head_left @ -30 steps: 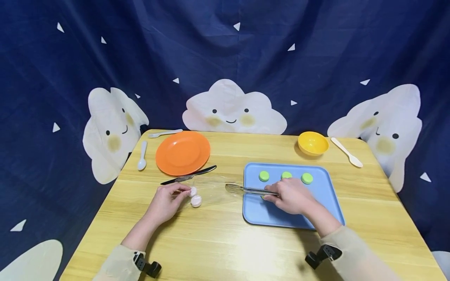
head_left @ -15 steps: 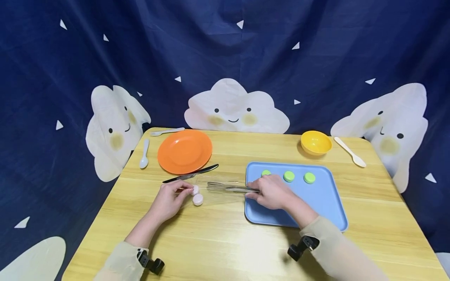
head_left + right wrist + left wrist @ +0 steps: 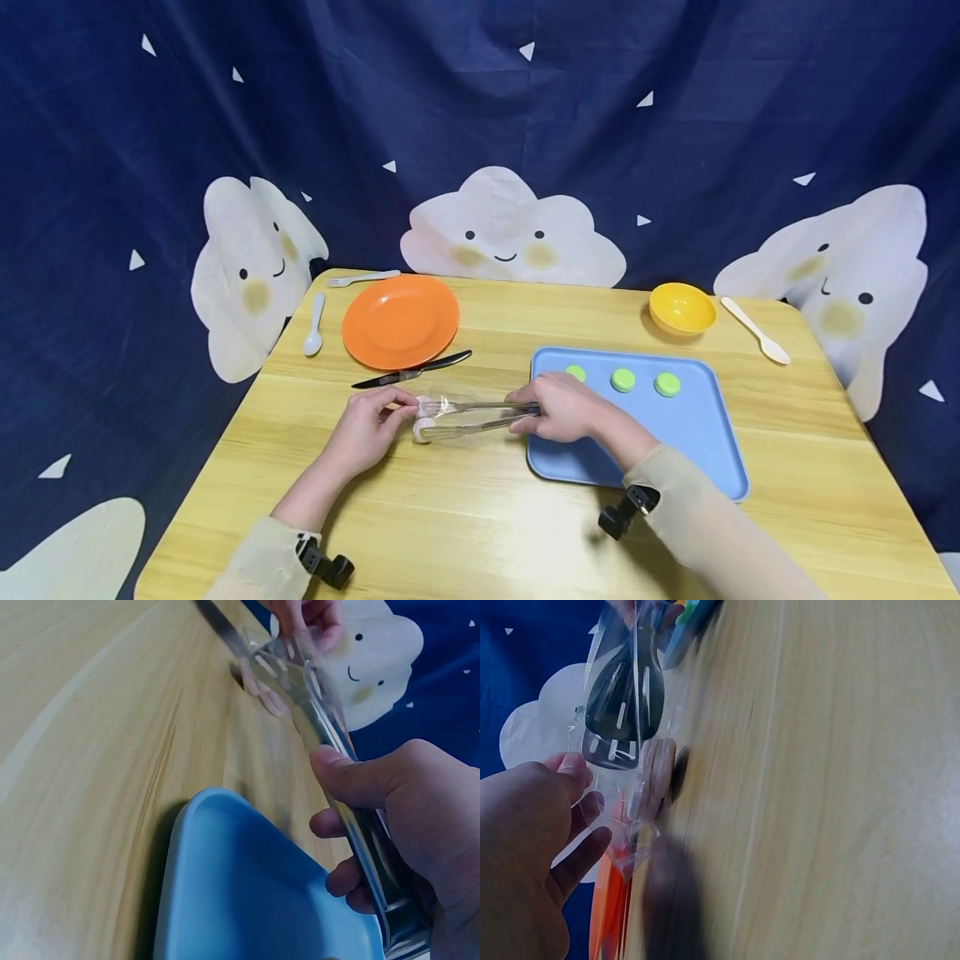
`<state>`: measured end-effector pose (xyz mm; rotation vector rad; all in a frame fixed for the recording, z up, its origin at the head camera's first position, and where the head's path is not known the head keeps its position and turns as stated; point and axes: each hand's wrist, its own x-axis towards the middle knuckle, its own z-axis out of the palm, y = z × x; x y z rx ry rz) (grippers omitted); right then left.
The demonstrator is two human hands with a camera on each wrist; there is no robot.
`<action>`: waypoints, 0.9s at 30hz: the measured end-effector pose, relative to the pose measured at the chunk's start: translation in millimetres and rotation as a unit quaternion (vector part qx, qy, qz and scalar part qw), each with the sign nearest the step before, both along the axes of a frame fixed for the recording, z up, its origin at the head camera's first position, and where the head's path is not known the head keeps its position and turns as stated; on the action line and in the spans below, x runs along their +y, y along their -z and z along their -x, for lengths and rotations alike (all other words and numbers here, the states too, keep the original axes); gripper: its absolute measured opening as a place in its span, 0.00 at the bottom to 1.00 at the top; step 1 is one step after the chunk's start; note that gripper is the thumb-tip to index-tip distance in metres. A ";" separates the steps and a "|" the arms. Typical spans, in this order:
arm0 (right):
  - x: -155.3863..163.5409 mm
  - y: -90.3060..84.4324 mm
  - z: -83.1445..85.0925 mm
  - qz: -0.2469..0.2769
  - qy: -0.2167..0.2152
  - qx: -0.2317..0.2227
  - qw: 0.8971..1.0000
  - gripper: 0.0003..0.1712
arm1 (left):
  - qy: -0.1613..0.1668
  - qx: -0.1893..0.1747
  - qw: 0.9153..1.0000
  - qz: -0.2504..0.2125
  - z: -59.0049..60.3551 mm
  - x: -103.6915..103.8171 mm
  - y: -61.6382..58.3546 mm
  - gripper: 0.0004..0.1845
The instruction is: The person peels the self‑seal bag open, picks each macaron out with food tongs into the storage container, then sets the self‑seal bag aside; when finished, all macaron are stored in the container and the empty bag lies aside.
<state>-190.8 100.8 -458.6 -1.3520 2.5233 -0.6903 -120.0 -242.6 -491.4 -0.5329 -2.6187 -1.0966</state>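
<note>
Gripping the metal tongs (image 3: 480, 417) by their handle, the right hand (image 3: 558, 408) has its fingers (image 3: 352, 784) curled tight round them above the left edge of the blue tray (image 3: 697, 442). Tong tips sit at two pale pink macarons (image 3: 423, 419) inside a clear plastic bag (image 3: 641, 697) on the counter (image 3: 480, 517). The left hand (image 3: 367, 429) pinches the bag's edge beside the macarons. Three green macarons (image 3: 622, 380) lie along the tray's far side. A black knife (image 3: 412, 371) lies just beyond the bag, near an orange plate (image 3: 400, 321).
</note>
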 end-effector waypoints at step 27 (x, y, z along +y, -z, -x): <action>11.0 -4.3 -5.1 -0.050 0.013 0.066 0.997 0.12 | 0.012 -0.003 1.000 0.002 -0.7 4.1 1.8 0.05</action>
